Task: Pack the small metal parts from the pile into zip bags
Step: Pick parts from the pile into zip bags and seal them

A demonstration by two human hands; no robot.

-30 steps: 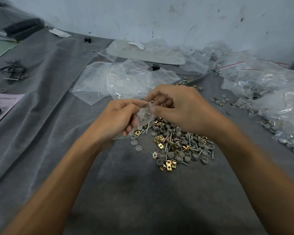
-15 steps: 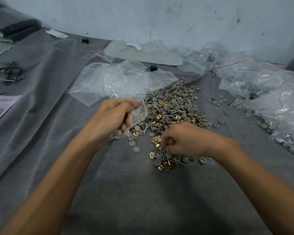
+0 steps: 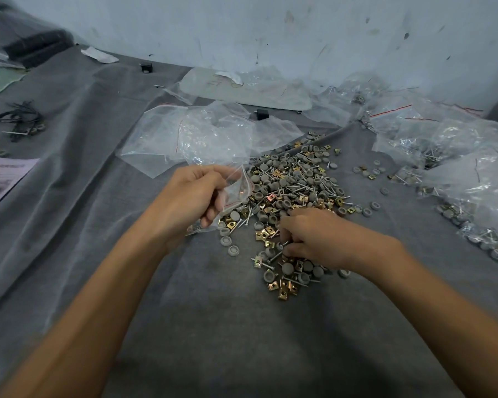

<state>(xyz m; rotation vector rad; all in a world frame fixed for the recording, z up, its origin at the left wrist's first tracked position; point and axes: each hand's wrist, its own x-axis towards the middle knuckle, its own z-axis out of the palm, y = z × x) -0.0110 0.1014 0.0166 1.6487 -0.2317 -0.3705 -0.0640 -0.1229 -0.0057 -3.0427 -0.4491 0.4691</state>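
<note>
Grey cloth covers the surface (image 3: 213,340) up to a scuffed pale wall (image 3: 270,30). At the middle of the frame lies the pile (image 3: 293,182) of small metal parts: brass-coloured square clips, screws and grey round caps, all loose and mixed. Our left hand (image 3: 190,196), just left of the pile, grips a small clear zip bag (image 3: 239,188) near its mouth, fingers curled round the plastic. The bag hangs down to the cloth, and a few parts seem to sit in its lower end. Our right hand (image 3: 314,239) is down on the near part of the pile, fingers and thumb curled, pinching what looks like a screw (image 3: 284,244). Empty bags (image 3: 184,133) lie crumpled above the left hand, and filled bags (image 3: 472,182) crowd the right edge of the frame.

We judge the weak spot to be the bag's mouth. It is bunched in the left hand, so it may not gape enough, and a part could catch on the lip and drop back into the pile. The pinch is on something thin and smooth, which could slip on the way across. Screw tips could also prick the thin plastic if pushed in point first. With three kinds mixed together, we could easily pick the wrong one or miscount.
</note>
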